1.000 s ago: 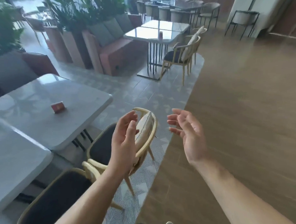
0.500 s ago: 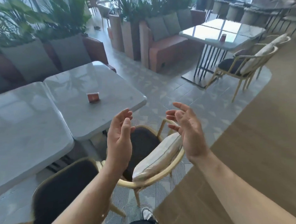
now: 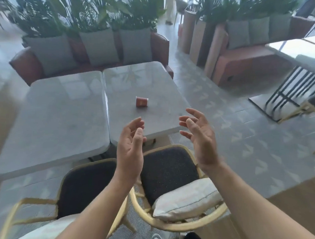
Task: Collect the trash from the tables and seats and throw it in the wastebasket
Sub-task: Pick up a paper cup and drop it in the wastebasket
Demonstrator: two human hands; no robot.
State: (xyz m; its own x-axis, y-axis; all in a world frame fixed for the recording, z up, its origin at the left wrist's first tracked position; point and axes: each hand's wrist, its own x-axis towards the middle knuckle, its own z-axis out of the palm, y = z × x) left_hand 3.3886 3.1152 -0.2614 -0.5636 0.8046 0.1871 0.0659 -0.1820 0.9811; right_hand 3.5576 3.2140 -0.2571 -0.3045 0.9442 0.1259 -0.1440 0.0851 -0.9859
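Note:
A small red paper cup (image 3: 141, 101) lies on its side on the right one of two grey tables (image 3: 152, 83) pushed together. My left hand (image 3: 131, 147) and my right hand (image 3: 200, 137) hover side by side over the table's near edge, palms facing each other, fingers loosely spread and holding nothing. Both hands are short of the cup, which lies beyond and between them. No wastebasket is in view.
Two gold-framed chairs with dark seats (image 3: 169, 170) stand between me and the table; the right one carries a white cushion (image 3: 188, 198). A brown sofa (image 3: 161, 46) with grey pillows backs the tables. Planters (image 3: 209, 46) and another table (image 3: 293, 50) stand right.
The view has swung left, so the tables and the red cup now sit straight ahead and closer. Both hands stay raised and empty in the same pose.

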